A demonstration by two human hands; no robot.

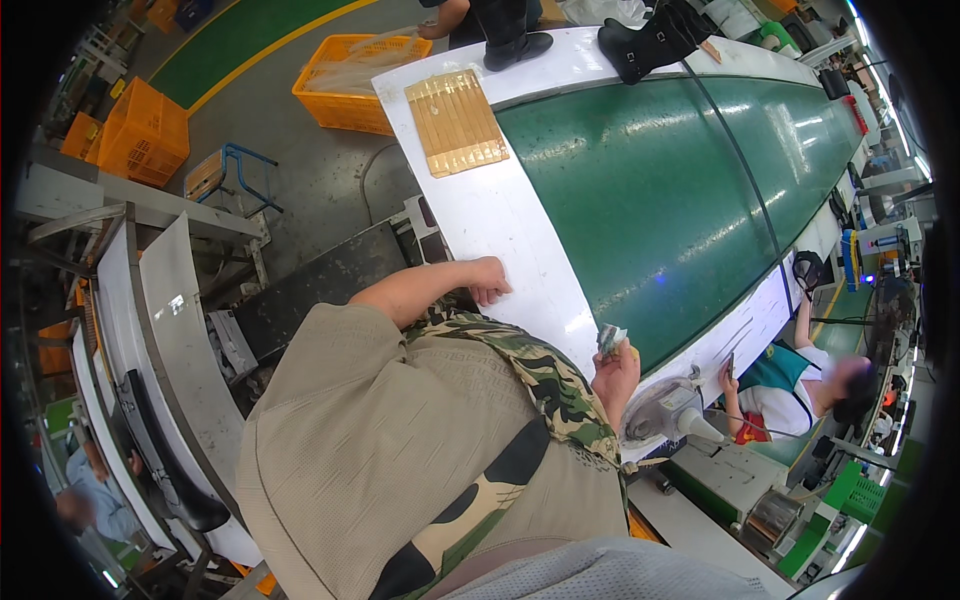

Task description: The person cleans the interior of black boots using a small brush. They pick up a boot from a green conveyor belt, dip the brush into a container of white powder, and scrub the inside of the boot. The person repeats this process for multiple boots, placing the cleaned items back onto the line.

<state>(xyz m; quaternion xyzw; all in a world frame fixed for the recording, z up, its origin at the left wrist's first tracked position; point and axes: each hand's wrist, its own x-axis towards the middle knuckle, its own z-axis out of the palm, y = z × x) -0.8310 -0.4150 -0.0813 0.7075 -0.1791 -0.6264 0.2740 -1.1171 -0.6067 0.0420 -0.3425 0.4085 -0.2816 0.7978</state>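
My left hand (488, 281) rests on the white table border (545, 240) with its fingers curled into a fist; nothing shows in it. Over the same border, farther right, my right hand (615, 380) pinches a small crumpled grey-green and white wad (610, 340), and whether it is cloth or paper I cannot tell. Just beyond that hand sits a rounded, translucent grey device (665, 410) with a pale nozzle-like end. A green conveyor belt (670, 200) runs along the far side of the border, apart from both hands.
A taped brown cardboard piece (457, 122) lies at the border's far left. Black boots (650, 45) stand at the back, where another person's arm (447, 18) shows. A co-worker (785, 385) is across the belt on the right. Orange crates (345, 112) and a stool (235, 175) are on the left.
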